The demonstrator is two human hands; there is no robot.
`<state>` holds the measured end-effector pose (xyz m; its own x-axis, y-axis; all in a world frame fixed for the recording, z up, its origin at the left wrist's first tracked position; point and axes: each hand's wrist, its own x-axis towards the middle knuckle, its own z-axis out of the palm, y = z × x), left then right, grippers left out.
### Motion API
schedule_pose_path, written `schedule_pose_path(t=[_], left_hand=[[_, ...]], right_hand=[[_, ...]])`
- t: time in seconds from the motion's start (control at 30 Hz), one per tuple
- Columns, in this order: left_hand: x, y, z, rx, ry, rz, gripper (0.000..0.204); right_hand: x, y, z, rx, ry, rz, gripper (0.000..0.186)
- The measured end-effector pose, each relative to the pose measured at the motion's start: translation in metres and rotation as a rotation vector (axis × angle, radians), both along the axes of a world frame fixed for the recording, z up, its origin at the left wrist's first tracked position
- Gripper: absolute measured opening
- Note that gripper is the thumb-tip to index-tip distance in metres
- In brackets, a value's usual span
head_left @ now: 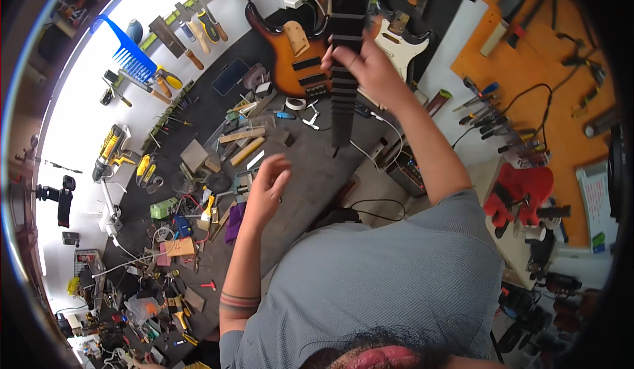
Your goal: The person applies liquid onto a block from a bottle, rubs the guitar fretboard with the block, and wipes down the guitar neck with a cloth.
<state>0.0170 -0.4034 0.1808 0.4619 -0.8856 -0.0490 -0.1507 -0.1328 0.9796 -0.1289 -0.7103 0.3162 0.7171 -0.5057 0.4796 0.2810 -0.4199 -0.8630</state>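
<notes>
A dark guitar neck (348, 19) with pale fret lines stands over the bench, running from the top edge down to the bench's edge. My right hand (370, 68) reaches across it at mid-length, thumb and fingers closed around it; part of the grip is hidden. Lower and to the left, my left hand (267, 184) hovers over the bench holding nothing, its thumb apart and its fingertips a little blurred. Behind the neck lie a sunburst guitar body (281, 55) on the left and a guitar body with a white pickguard (399, 45) on the right.
The dark workbench (300, 187) carries wood pieces (247, 151), a tape roll (295, 103) and a purple cloth (234, 222). A yellow drill (112, 147) and a blue comb-like tool (132, 55) are along the left wall. Screwdrivers (485, 114) hang at right.
</notes>
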Motion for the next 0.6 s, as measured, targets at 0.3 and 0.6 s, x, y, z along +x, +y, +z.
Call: schedule_pose_path(t=[0.3,0.6], left_hand=[[-0.008,0.083,-0.101,0.372,0.246,0.052,0.039],[-0.023,0.111,-0.121,0.471,0.134,0.193,0.039]], right_hand=[[0.051,-0.133,-0.01,-0.093,0.023,0.077,0.02],[0.1,-0.187,-0.036,0.086,0.008,0.122,0.02]])
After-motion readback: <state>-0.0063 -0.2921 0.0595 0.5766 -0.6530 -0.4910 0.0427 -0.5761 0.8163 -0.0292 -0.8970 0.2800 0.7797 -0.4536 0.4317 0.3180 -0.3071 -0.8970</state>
